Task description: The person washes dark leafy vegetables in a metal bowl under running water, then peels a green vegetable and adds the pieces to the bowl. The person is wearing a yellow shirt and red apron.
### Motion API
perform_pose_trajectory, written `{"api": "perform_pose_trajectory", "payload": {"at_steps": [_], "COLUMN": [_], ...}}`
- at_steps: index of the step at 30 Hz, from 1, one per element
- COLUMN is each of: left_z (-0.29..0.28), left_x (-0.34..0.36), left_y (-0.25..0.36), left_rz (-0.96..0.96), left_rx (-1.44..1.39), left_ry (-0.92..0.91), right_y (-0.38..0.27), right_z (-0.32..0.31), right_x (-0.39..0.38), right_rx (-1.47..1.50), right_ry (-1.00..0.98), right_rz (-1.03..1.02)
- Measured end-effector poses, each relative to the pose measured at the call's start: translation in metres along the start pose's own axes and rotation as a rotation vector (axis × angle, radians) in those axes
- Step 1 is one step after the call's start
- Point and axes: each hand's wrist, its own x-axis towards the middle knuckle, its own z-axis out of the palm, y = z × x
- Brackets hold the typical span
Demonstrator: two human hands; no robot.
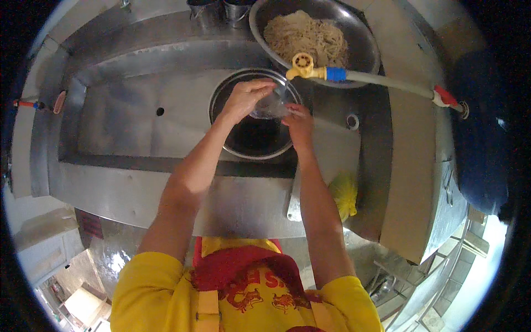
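A thin clear plastic bag (269, 109) is stretched between my two hands over a round metal pot (218, 124) with a dark inside. My left hand (248, 99) pinches the bag on its left side, the fingers pressed together and pointing right. On the other side, my right hand (298, 123) closes its fingertips on the bag's right edge. Whether anything lies inside the bag is too unclear to tell. The pot stands at the right end of a long steel sink (121, 119), and my hands cover part of its rim.
A yellow tap (303, 67) with a blue collar juts in just beyond my hands. Behind it stands a wide steel basin (369, 52) heaped with noodles (304, 39). A yellow-green bag (344, 195) lies right of my right forearm. Metal buckets (237, 12) stand at the back.
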Motion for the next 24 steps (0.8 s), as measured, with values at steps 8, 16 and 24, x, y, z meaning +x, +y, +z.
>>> {"api": "perform_pose_trajectory", "payload": {"at_steps": [8, 16, 24], "left_z": [-0.001, -0.013, 0.005], "left_x": [0.004, -0.02, -0.069], "left_y": [0.017, -0.011, -0.039], "left_rz": [-0.048, -0.329, -0.332], "left_rx": [-0.028, 0.087, -0.244], "left_ry": [0.026, 0.144, 0.266], "right_y": [0.019, -0.032, -0.015], "right_z": [-0.014, -0.007, -0.024], "right_x": [0.001, -0.004, 0.008], "right_rx": [-0.235, -0.118, -0.226], "right_ry": [0.03, 0.032, 0.011], "right_rz": [-0.205, 0.003, -0.092]}}
